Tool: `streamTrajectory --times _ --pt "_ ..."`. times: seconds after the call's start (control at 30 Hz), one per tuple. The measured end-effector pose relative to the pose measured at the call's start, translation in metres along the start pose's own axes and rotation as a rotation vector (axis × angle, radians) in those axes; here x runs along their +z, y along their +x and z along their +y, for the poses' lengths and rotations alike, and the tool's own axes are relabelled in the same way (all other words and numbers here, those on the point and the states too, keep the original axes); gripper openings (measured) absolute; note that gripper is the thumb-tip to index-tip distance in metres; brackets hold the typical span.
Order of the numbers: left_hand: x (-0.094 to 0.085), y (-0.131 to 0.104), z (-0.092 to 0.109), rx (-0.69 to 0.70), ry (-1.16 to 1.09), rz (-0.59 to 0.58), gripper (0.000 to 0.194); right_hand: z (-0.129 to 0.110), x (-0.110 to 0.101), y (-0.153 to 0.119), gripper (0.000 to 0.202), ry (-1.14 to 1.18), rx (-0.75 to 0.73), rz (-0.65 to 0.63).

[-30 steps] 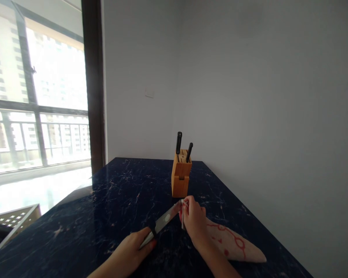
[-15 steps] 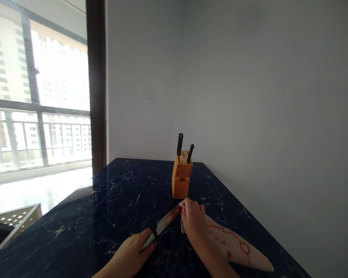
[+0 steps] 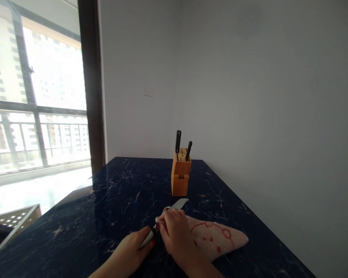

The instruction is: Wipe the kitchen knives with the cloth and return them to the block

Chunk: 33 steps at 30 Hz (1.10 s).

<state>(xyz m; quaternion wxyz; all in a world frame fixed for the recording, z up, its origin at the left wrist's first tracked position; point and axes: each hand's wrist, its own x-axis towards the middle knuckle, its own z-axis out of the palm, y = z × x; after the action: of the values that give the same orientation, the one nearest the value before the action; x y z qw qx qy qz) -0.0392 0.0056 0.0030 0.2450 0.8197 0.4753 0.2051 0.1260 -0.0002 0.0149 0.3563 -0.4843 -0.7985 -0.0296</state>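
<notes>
My left hand is closed round the handle of a kitchen knife, whose blade points away and to the right. With its fingers pinched, my right hand presses a pink-white cloth with red markings around the blade near the handle. The blade's tip shows bare beyond my right fingers. The rest of the cloth trails to the right over the tabletop. Just past the knife tip stands a wooden knife block holding two black-handled knives.
The dark blue marbled table runs back to the grey wall. A bright window is at the left. Below it, a perforated light-coloured piece stands beside the table's left edge.
My right hand has slid with the cloth from the blade's tip down towards the handle, leaving the tip uncovered. My left hand keeps its hold, and the view has shifted slightly.
</notes>
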Motion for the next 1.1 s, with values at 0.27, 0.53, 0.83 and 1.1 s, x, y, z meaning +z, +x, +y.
streamTrajectory --times 0.27,0.53,0.83,1.1 --pt "0.001 -0.001 -0.002 0.042 -0.081 0.007 0.016 -0.002 0.008 -0.006 0.017 0.082 -0.012 -0.039" --pt "-0.001 -0.001 0.002 0.043 -0.084 0.014 0.017 -0.007 0.008 -0.005 0.016 0.168 0.131 -0.006" --pt "0.0 -0.002 0.001 0.075 -0.093 0.006 0.019 -0.013 0.009 -0.006 0.016 0.151 0.224 0.02" --pt "0.002 -0.002 -0.003 0.043 -0.056 0.021 0.018 -0.01 0.01 -0.007 0.018 0.181 0.224 -0.011"
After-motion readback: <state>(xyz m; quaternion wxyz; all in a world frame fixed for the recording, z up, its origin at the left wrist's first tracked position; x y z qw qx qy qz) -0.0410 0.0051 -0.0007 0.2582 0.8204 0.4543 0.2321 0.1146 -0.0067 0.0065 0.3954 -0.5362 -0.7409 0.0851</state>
